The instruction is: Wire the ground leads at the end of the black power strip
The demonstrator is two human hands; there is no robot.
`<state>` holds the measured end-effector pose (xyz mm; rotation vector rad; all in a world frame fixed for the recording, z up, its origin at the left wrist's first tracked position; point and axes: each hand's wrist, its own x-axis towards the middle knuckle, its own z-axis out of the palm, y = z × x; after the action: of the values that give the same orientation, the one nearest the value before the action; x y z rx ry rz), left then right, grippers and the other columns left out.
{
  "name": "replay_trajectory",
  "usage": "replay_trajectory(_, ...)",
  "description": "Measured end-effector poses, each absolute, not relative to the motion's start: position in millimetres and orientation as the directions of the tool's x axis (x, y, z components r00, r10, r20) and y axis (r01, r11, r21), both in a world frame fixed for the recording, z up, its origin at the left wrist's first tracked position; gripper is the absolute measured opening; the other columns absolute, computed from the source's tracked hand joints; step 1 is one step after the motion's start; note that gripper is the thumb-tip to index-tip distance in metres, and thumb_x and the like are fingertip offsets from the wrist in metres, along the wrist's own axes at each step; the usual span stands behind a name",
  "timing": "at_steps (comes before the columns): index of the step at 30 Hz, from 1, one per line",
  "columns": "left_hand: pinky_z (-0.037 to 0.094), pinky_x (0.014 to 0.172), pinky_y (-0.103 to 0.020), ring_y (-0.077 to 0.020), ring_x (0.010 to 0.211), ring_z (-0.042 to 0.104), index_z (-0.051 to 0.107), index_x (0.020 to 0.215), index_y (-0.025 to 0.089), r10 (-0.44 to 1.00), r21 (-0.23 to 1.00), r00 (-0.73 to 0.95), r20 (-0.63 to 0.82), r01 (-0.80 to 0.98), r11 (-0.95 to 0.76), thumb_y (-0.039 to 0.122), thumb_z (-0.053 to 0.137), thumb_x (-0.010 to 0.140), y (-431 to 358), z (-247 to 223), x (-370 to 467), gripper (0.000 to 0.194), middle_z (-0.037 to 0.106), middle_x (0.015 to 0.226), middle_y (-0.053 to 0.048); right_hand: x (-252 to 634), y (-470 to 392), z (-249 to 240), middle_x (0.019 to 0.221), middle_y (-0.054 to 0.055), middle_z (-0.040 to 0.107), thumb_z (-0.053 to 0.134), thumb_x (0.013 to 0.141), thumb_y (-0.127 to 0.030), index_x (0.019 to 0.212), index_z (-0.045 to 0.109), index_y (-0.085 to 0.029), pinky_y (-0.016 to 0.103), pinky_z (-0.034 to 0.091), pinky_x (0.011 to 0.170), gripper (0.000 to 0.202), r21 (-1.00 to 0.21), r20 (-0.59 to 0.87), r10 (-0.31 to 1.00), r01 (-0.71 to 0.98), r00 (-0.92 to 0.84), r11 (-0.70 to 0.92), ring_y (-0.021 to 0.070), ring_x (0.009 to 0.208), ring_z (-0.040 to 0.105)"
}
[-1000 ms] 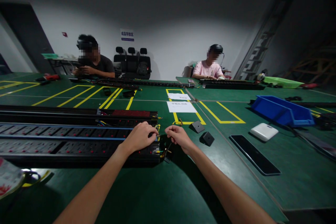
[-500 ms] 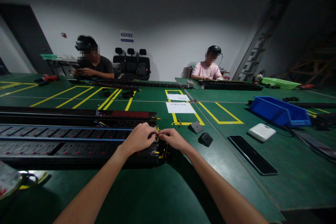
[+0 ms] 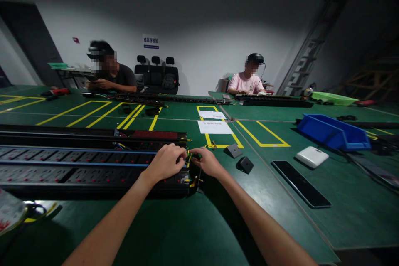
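My left hand [image 3: 166, 161] lies over the right end of a long black power strip [image 3: 102, 174], its fingers curled on the strip's end. My right hand [image 3: 207, 162] is just beyond that end, with forefinger and thumb bent around a short yellow-green wire [image 3: 188, 158]. The exact contact at the fingertips is small and partly hidden. Other power strips lie alongside, with a row of sockets and red dots. More yellow wire ends [image 3: 186, 181] stick out at the near corner.
To the right are two black angled blocks [image 3: 234, 150], a phone [image 3: 301, 183], a white case [image 3: 311, 156] and a blue bin [image 3: 333, 132]. White papers [image 3: 215, 127] lie ahead on the green table [image 3: 174, 228]. Two people sit across it. A crumpled bag [image 3: 9, 212] is at left.
My fingertips, close together before, have parted slightly. The right hand has shifted a little and its forefinger is straighter; the yellow-green wire now shows between the hands. The left hand stays on the strip.
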<state>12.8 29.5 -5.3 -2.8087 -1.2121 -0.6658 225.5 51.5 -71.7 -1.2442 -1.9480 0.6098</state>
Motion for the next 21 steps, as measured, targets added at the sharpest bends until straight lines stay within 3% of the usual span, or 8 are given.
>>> replay_trajectory(5, 0.044, 0.08, -0.036, -0.0213, 0.087, 0.06, 0.063, 0.085, 0.021, 0.688, 0.144, 0.613, 0.388, 0.697, -0.703, 0.012, 0.053, 0.083, 30, -7, 12, 0.013, 0.07, 0.087, -0.003, 231, 49, -62, 0.085, 0.006, 0.068, 0.07, 0.084, -0.025, 0.085, 0.078, -0.021, 0.029, 0.044, 0.07, 0.009, -0.63, 0.375, 0.876, 0.609, -0.304, 0.481, 0.0187, 0.076, 0.06)
replay_trajectory(14, 0.046, 0.085, -0.036, -0.0214, 0.095, 0.061, 0.061, 0.101, 0.02, 0.668, 0.163, 0.611, 0.424, 0.674, -0.72, 0.022, 0.055, 0.091, 27, -5, 13, 0.012, 0.068, 0.099, -0.004, 244, 44, -44, 0.069, 0.005, 0.071, 0.067, 0.082, -0.041, 0.081, 0.078, -0.016, 0.027, 0.038, 0.055, 0.028, -0.832, 0.33, 0.943, 0.457, -0.047, 0.314, 0.0169, 0.06, 0.056)
replay_trajectory(21, 0.047, 0.08, -0.033, -0.0195, 0.089, 0.06, 0.057, 0.096, 0.019, 0.63, 0.154, 0.628, 0.457, 0.642, -0.751, 0.027, 0.06, 0.092, 26, -4, 13, 0.009, 0.062, 0.096, -0.004, 223, 33, -42, 0.068, 0.006, 0.071, 0.071, 0.076, -0.043, 0.076, 0.076, -0.015, 0.027, 0.042, 0.056, 0.028, -0.9, 0.274, 0.959, 0.333, -0.072, 0.282, 0.0164, 0.061, 0.057)
